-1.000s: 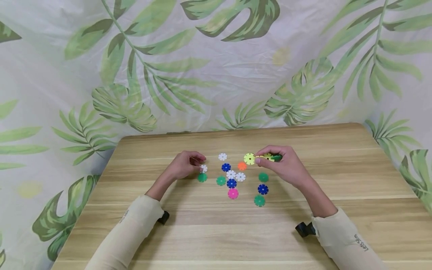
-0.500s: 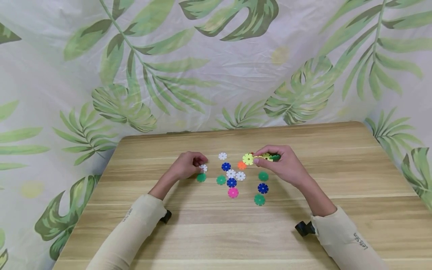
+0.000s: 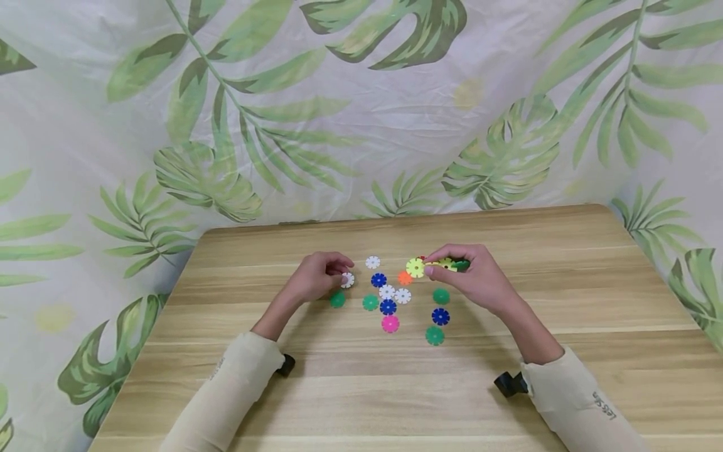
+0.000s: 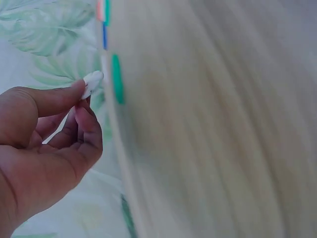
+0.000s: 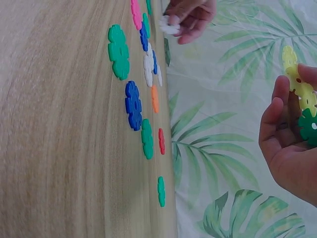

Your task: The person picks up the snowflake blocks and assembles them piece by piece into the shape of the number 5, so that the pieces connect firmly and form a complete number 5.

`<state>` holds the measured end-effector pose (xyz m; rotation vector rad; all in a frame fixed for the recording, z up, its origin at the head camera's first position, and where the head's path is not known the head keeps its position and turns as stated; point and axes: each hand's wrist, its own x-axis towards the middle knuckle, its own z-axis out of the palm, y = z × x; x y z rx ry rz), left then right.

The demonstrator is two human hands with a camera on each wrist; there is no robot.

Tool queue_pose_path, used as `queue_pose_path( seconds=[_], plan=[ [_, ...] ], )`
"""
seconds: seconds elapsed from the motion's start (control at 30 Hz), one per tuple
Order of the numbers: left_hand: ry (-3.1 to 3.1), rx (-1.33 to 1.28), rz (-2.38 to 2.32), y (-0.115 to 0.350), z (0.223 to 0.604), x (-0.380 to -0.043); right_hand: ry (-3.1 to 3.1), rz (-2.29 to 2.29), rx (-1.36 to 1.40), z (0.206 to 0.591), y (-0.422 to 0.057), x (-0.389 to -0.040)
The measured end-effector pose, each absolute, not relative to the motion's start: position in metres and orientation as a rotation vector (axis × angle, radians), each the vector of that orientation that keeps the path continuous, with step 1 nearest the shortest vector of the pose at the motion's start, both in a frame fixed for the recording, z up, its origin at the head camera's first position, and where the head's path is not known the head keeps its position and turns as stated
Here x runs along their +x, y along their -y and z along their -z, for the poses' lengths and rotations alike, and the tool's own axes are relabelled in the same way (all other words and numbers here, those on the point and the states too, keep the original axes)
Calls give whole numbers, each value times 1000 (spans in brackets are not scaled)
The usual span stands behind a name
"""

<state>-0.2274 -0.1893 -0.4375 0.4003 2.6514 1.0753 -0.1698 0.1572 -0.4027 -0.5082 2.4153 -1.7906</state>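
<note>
My left hand pinches a white notched plastic disc between thumb and fingertips. In the left wrist view that white disc shows almost edge-on, raised beside the tabletop. A green disc lies on the table just below this hand. My right hand grips a joined chain of yellow discs between thumb and forefinger. A dark green disc sits at the palm end of the chain, as the right wrist view shows. The fingers partly cover the chain's middle.
Loose discs lie flat between the hands, among them a pink disc, an orange disc and a blue disc. A red disc lies beneath the right hand. The wooden table meets a leaf-print cloth behind.
The left hand has moved slightly right with the white disc, which now stands apart from the green disc it overlapped before. The right hand and yellow chain have shifted barely to the left.
</note>
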Motion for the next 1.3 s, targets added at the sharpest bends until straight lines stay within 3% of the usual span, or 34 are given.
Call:
queue_pose_path(
  seconds=[0.77,1.3],
  plan=[
    [-2529,585,-1723,128,375,-178,-2408,1841,-501,403,-149,-166],
    [-2487,634,-1792,117,377,-172,-2414,1872,-486,406,-148,-166]
  ],
)
